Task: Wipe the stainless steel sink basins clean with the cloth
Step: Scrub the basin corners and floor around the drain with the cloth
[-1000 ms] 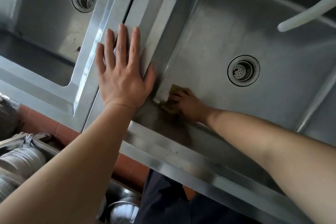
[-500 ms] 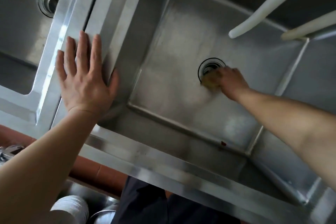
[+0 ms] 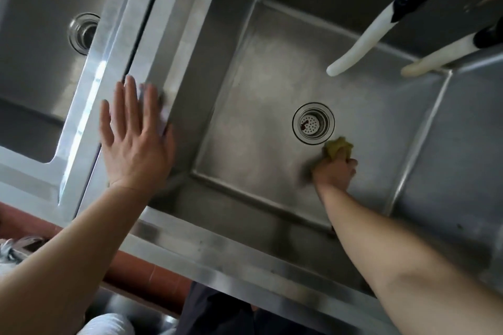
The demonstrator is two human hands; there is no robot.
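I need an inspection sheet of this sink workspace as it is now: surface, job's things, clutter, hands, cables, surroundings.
Surface: right basin of stainless steel, floor dull and smeared; drain strainer in its floor.
Job's things: yellow cloth bunched on the basin floor, just beside the strainer.
Clutter: nothing seen in the basin.
Hands: right hand grips the cloth; left hand lies flat, fingers straight, on the divider rim.
Cables: no cables seen; two white hoses hang over the far right corner.
Surroundings: left basin with its own drain; red tiles below the front edge.
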